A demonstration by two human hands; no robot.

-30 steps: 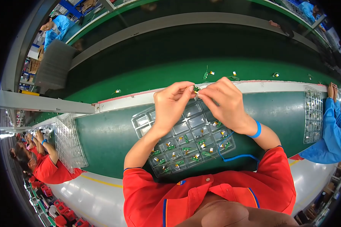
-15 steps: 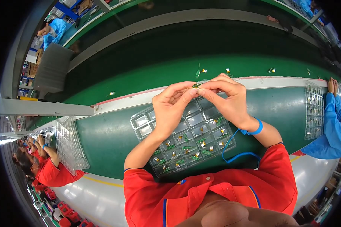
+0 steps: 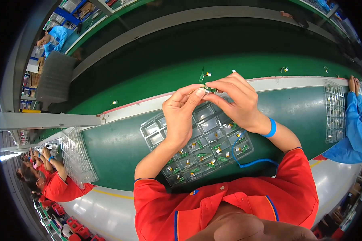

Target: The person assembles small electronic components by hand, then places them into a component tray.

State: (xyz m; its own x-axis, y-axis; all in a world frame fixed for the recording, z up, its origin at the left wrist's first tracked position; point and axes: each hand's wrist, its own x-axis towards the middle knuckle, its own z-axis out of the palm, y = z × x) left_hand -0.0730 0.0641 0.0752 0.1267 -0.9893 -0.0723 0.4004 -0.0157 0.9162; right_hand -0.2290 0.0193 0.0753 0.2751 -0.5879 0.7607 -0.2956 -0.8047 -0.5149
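Left hand [image 3: 181, 114] and right hand [image 3: 237, 102] raised together above the tray, fingertips of both pinched on one small green component [image 3: 208, 89] held between them; thumb and forefinger of each closed on it, remaining fingers loosely curled. Exact seating of the part within the grip too small to tell. Blue wrist strap [image 3: 272, 127] on the right wrist, its coiled blue cord [image 3: 251, 161] trailing down across the near edge of the tray. Directly below the hands, clear compartmented plastic tray [image 3: 157, 130] lying flat on the green table [image 3: 112, 148]. Near rows of compartments each holding a small green-and-gold piece [image 3: 212, 162]; far rows, toward the belt, looking bare or nearly so, with several cells hidden under the hands. Judged roughly half-way: one part in hand, a good share of the cells filled, a comparable share unfilled. Beyond the tray, a white rail, then the green conveyor belt [image 3: 157, 86] carrying a few loose small parts [image 3: 204, 75], well apart from one another. Second clear tray [image 3: 77, 158] at the left by a neighbouring person in red; third tray [image 3: 334, 110] at the right beside a blue-sleeved arm [image 3: 356, 120].
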